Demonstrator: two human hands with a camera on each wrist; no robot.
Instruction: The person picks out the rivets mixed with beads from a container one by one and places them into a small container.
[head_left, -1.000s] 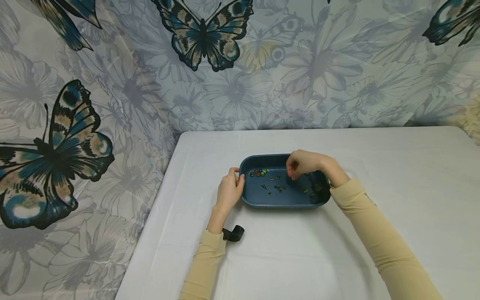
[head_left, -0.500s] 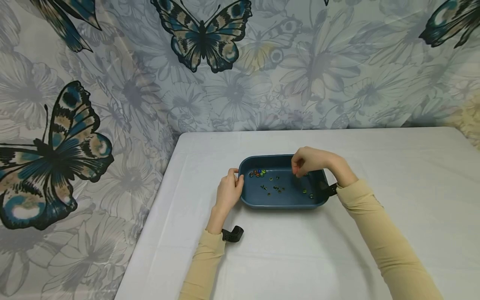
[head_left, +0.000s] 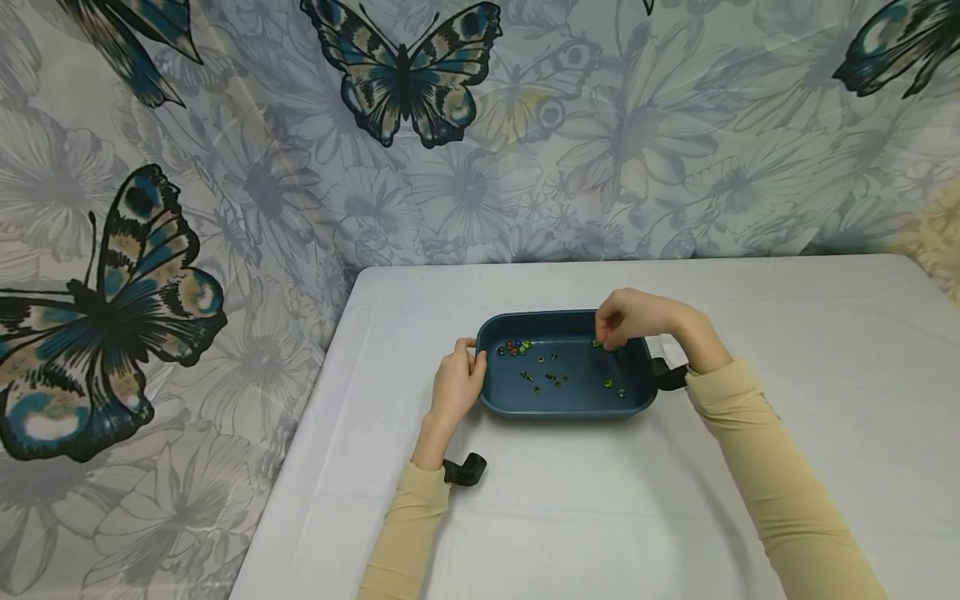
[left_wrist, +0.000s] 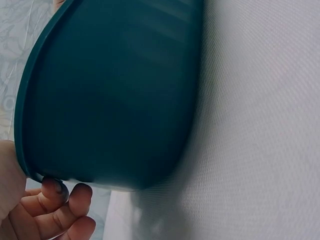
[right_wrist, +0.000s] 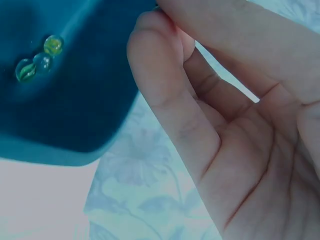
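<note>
A dark blue tray (head_left: pixel 566 414) stands on the white table. My left hand (head_left: pixel 459 379) grips its left end, with several fingers (left_wrist: pixel 80 200) curled below the rim. Over the far right part of the tray is my right hand (head_left: pixel 637 317), its thumb and fingertips drawn together. Beside those fingertips a green marble (head_left: pixel 596 342) shows; what lies between them is hidden. Green marbles (head_left: pixel 608 383) lie at the right end, with a glass marble (right_wrist: pixel 53 45) among several in the right wrist view. Coloured marbles (head_left: pixel 513 347) are grouped at the far left.
Small metallic-looking pieces (head_left: pixel 555 379), too small to identify, are scattered mid-tray. Black wrist cameras sit on the left wrist (head_left: pixel 465 470) and the right wrist (head_left: pixel 667 374). A butterfly-patterned cloth (head_left: pixel 465 192) hangs behind the white-covered table (head_left: pixel 585 517).
My right hand has shifted right and slightly toward the far edge over the tray. A green marble now shows beside its fingertips. The left hand keeps its grip on the tray.
</note>
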